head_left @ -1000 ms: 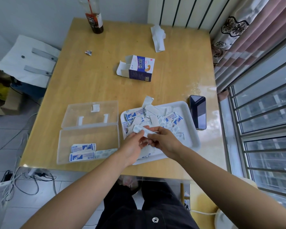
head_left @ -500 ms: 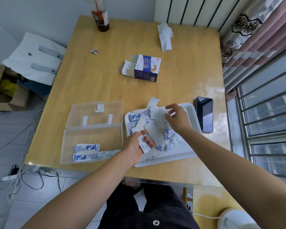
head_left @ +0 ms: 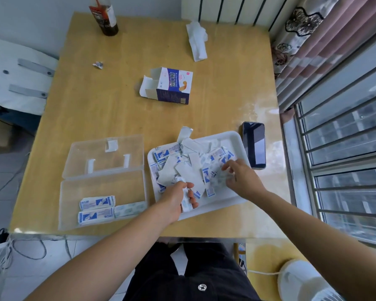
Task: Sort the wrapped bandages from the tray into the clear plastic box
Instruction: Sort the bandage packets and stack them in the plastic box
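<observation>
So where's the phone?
In the head view the phone lies flat on the right side of the table, close beside the right edge of the white tray, just beyond the right hand.

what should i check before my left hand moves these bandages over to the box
1. Left hand grip on bandages: ok, fingers curl round them.
2. Box open, lid laid back: ok.
3. Free space in box: ok, stacks fill only its near side.
4. Right hand holding anything: cannot tell, blurred.
5. Path from tray to box: ok, nothing between them.
</observation>
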